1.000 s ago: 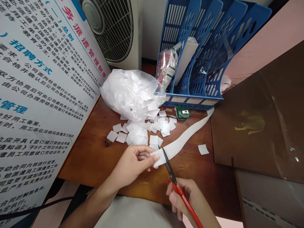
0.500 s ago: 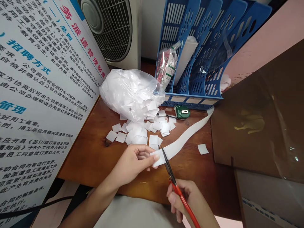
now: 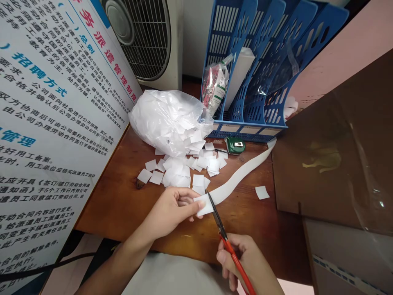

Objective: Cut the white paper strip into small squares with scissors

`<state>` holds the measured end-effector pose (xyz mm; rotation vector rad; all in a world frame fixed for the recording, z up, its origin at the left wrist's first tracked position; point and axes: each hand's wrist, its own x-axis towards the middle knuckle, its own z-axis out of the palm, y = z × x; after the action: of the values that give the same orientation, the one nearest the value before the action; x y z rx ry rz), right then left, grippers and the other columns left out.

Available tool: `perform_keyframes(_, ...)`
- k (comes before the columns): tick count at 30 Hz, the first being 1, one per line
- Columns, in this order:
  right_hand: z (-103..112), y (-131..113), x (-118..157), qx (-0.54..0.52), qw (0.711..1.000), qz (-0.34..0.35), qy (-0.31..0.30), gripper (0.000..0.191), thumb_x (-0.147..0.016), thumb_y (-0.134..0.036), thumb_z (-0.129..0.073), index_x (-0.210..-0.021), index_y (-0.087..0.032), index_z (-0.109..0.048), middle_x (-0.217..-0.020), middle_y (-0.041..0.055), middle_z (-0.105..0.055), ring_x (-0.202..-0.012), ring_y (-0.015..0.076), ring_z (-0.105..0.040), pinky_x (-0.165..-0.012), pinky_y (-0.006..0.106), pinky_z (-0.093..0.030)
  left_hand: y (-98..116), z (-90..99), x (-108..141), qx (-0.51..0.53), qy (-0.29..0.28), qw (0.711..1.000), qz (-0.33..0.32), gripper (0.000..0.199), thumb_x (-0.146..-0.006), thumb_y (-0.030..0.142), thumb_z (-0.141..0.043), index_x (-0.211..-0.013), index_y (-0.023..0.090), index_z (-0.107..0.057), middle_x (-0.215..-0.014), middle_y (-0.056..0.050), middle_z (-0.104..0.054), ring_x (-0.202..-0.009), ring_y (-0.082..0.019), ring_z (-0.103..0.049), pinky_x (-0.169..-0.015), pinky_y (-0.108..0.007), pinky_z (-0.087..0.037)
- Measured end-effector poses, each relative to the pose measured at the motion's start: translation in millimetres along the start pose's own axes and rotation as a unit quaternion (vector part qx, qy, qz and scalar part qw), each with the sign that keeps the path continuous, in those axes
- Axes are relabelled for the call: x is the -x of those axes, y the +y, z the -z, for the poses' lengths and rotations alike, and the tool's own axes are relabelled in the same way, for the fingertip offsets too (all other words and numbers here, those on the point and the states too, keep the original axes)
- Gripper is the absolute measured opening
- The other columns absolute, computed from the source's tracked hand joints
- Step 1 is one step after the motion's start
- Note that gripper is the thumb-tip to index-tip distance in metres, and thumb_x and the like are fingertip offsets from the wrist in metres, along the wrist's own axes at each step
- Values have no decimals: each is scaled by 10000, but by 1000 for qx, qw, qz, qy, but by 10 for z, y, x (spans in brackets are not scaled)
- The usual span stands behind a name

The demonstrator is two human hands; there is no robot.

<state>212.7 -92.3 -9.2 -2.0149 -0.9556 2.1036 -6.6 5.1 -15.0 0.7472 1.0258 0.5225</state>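
My left hand (image 3: 172, 211) pinches the near end of a long white strip (image 3: 238, 178), which looks like paper, between thumb and fingers. The strip runs back to the right in a gentle wave. In my right hand (image 3: 248, 254) are scissors (image 3: 218, 218) with red handles and dark blades. Their blades lie across the strip, just right of my left thumb, and look nearly closed. Behind my left hand, small white cut pieces (image 3: 176, 174) lie in a loose pile. One separate white piece (image 3: 262, 192) rests to the right of the strip.
A clear plastic bag (image 3: 159, 116) spills white pieces onto the wooden table (image 3: 123, 205). Behind stand a blue file rack (image 3: 250, 130), a green tape measure (image 3: 235, 145) and a fan (image 3: 147, 41). A printed board (image 3: 61, 123) borders the left, a brown panel (image 3: 322, 180) the right.
My right hand and the scissors have shifted slightly, with the blades still across the strip. My left hand keeps its pinch, and the loose pieces stay where they were.
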Motion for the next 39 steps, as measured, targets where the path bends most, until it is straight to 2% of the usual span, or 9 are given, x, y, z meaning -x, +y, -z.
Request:
perform_keyframes(10, -36, 138, -71, -20, 1000, -5, 0, 306, -885, -415, -608, -729, -174, -501, -543, -10, -584, -364, 75, -428, -387, 202, -298, -25, 1, 4, -32, 13, 999, -5, 297, -867, 406, -767, -979, 130, -764, -794, -70, -752, -651, -123, -626, -654, -213, -506)
perform_keyframes(13, 6, 162, -67, -30, 996, 44, 67, 333, -847, -378, -686, -698, -185, -460, -507, -51, -478, -388, 66, -380, -422, 217, -296, 7, 10, 16, -67, 19, 997, -23, 311, -914, 422, -710, -1041, 142, -757, -852, -68, -757, -710, -139, -646, -711, -229, -519)
perform_keyframes(16, 91, 123, -92, -91, 963, 139, 210, 358, -820, -389, -747, -703, -187, -475, -541, -46, -468, -423, 72, -371, -441, 232, -316, 21, 20, 19, -125, 43, 990, -51, 324, -955, 442, -652, -1146, 185, -700, -870, -39, -741, -794, -168, -670, -773, -252, -522)
perform_keyframes(20, 212, -150, -256, -159, 874, 243, 390, 377, -830, -429, -784, -774, -195, -494, -660, -7, -587, -538, 127, -548, -515, 243, -441, 33, 13, -6, -201, 83, 971, -99, 261, -1007, 444, -562, -1146, 226, -590, -886, -23, -722, -886, -207, -702, -773, -270, -515)
perform_keyframes(24, 314, -563, -539, -128, 807, 313, 484, 407, -805, -448, -804, -810, -198, -483, -913, 63, -707, -658, 155, -631, -572, 255, -489, 89, -15, -47, -265, 60, 948, -169, 177, -1036, 388, -505, -1026, 224, -573, -1232, -70, -681, -1265, -244, -599, -766, -231, -524)
perform_keyframes(27, 357, -842, -739, -74, 792, 357, 490, 346, -797, -428, -802, -942, -175, -617, -1007, 94, -732, -769, 181, -666, -722, 289, -526, 126, -30, -69, -312, 85, 924, -202, 151, -1011, 366, -541, -1000, 232, -611, -1531, -40, -467, -1440, -236, -426, -599, -171, -501)
perform_keyframes(31, 388, -1117, -982, 7, 800, 375, 469, 248, -822, -331, -733, -1010, -178, -682, -988, 83, -747, -823, 210, -683, -796, 312, -511, 134, -41, -73, -315, 131, 912, -228, 102, -986, 323, -579, -982, 240, -638, -1468, -28, -515, -1360, -198, -492, -518, -159, -466)
perform_keyframes(36, 508, -1243, -1282, 67, 789, 349, 501, 143, -764, -223, -676, -893, -192, -623, -914, 86, -715, -867, 277, -632, -883, 406, -430, 90, -64, -60, -275, 124, 922, -242, 78, -973, 270, -599, -932, 212, -631, -1297, -53, -629, -1261, -202, -567, -849, -246, -520)
perform_keyframes(39, 598, -1206, -1331, 45, 795, 339, 500, 121, -739, -210, -682, -807, -194, -584, -856, 74, -678, -852, 265, -600, -898, 407, -413, 54, -79, -60, -244, 107, 933, -240, 65, -967, 256, -612, -939, 204, -639, -1249, -54, -656, -1226, -202, -592, -1048, -324, -447)
